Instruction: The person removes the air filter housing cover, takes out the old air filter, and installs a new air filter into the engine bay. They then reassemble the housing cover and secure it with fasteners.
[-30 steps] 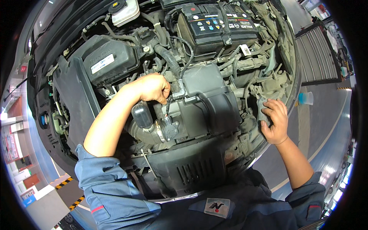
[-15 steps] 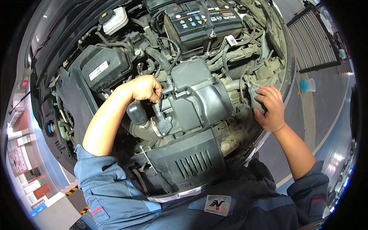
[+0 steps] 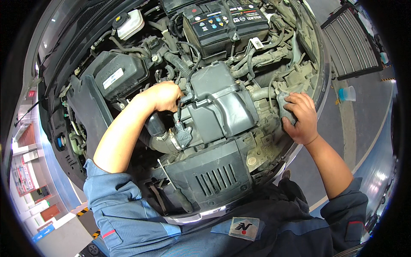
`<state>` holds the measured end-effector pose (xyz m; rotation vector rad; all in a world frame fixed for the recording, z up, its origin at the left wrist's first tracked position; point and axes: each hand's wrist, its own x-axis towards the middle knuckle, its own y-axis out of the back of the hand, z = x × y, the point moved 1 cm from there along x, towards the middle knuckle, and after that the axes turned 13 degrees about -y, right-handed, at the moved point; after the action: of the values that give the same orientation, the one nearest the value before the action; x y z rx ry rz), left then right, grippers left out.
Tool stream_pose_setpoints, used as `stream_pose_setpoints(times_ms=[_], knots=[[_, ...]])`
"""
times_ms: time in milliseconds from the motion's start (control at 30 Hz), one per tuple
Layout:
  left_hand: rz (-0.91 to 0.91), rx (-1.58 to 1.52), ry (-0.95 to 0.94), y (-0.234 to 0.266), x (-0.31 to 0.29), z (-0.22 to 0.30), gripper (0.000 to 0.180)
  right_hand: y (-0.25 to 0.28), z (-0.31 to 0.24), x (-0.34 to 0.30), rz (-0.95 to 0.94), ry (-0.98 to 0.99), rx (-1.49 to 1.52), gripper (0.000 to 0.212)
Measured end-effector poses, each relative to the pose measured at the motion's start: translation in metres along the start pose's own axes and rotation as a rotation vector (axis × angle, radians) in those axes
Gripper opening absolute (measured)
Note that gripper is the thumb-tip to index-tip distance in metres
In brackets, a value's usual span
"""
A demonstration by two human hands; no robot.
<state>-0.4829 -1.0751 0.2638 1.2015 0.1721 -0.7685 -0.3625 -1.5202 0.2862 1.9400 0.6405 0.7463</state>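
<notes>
My left hand (image 3: 167, 97) reaches over the engine bay, its fingers pinched together on a black wiring harness (image 3: 179, 112) beside the black air filter housing (image 3: 212, 83). The fingertips are partly hidden behind the hand. From there the wire runs down to a sensor plug (image 3: 183, 135) on the intake pipe. My right hand (image 3: 302, 119) lies at the bay's right edge, with fingers and thumb curled over a grey, rounded piece (image 3: 283, 104) whose kind I cannot tell. A screwdriver (image 3: 181, 199) rests on the slotted black cover (image 3: 216, 175) at the near side.
A black car battery (image 3: 229, 30) stands at the far side. To the left are a black lidded box (image 3: 124, 75) and a white fluid reservoir (image 3: 130, 25). Beyond the car's right edge are a grey ribbed panel (image 3: 352, 43) and a translucent cup (image 3: 347, 94) on the floor.
My left hand has shifted slightly right and turned a little at the wiring. My right hand stays on the grey piece. The whole view has moved slightly.
</notes>
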Motion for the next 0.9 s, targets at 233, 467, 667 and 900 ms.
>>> stream_pose_setpoints(times_ms=[233,467,667,900], knots=[[0.011,-0.127,-0.106,-0.002,0.003,-0.006,0.017,0.0,0.002,-0.001,0.007,-0.006,0.006,0.034],[-0.153,-0.487,0.31,0.003,0.018,-0.006,0.02,0.0,0.003,-0.003,-0.006,-0.03,0.013,0.033],[-0.428,-0.613,0.673,-0.007,0.039,-0.021,0.018,-0.002,0.005,-0.005,0.032,-0.031,0.039,0.033],[-0.451,-0.417,0.522,-0.033,0.06,-0.063,0.017,-0.003,0.008,-0.007,0.066,-0.027,0.079,0.033]])
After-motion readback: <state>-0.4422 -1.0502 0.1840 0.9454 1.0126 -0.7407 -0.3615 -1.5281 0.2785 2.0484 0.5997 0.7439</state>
